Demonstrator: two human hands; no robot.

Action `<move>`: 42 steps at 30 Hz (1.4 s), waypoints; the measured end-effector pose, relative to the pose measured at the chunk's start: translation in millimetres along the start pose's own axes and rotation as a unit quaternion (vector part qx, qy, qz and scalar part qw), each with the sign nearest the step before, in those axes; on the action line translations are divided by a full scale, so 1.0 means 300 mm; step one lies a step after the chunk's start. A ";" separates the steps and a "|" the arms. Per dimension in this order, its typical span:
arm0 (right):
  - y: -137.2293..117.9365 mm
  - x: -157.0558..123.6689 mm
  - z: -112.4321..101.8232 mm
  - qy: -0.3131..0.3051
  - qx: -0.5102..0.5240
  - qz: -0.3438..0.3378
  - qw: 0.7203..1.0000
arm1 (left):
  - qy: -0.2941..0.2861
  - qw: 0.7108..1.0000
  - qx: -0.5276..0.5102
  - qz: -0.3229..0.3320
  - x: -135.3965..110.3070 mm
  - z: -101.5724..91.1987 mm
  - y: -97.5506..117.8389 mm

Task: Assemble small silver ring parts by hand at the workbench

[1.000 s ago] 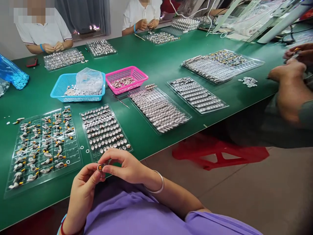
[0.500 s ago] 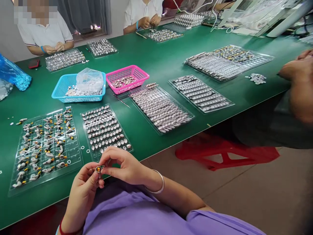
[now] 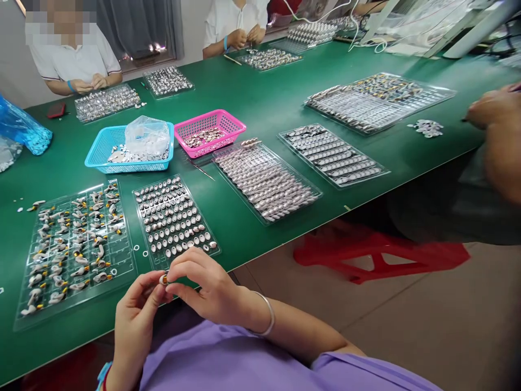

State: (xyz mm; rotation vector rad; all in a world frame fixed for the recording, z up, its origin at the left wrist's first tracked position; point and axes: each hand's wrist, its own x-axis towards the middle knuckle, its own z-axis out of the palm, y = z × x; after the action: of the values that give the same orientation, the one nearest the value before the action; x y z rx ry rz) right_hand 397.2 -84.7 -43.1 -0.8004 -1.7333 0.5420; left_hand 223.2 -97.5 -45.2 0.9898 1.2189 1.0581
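Between the thumb and fingers of my left hand is a small white earbud part with an orange spot in its opening. My right hand pinches at the same part from the right, thumb and forefinger at its edge. Both hands meet just over the table's near edge. Left of them lies a clear tray of white earbud pieces with orange tips. Right behind my fingers is a second clear tray with rows of small oval earbud shells. Small white rings lie between these trays.
Blue and pink baskets hold small parts, with tweezers beside them. Further trays stand to the right. Co-workers sit across the green table and at the right. A red stool stands below.
My right hand has shifted slightly, its fingers opening a little around the earbud part, which has turned slightly. The left hand still holds it. The view has moved a little.
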 end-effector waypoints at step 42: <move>0.069 0.065 -0.072 -0.257 0.092 0.013 0.962 | -0.065 0.984 -0.094 -0.135 0.006 0.001 0.038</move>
State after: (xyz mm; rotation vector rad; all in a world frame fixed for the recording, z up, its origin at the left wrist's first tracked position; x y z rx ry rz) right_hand 419.4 -57.1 -38.5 -0.5777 -2.1040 0.9794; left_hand 222.7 -93.1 -34.6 0.7144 1.0890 0.8625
